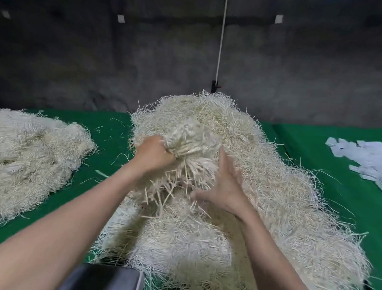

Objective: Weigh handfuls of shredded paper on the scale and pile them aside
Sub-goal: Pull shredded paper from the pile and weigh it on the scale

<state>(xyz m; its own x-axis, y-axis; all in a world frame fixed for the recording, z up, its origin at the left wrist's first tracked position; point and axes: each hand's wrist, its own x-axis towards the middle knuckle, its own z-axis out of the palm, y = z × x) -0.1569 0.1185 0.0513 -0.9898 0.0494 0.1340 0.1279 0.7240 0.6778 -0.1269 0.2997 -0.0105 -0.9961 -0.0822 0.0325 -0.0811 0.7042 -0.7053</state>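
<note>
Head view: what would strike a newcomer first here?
A big heap of shredded paper fills the middle of the green table. The left hand grips a bunch above it, the right hand open alongside. A flatter pile lies at left, white slips at far right.

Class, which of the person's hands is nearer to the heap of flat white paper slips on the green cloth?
Right. The right hand sits open on the large shredded-paper pile, left of the white paper slips; the left hand grips a tuft farther left.
</note>
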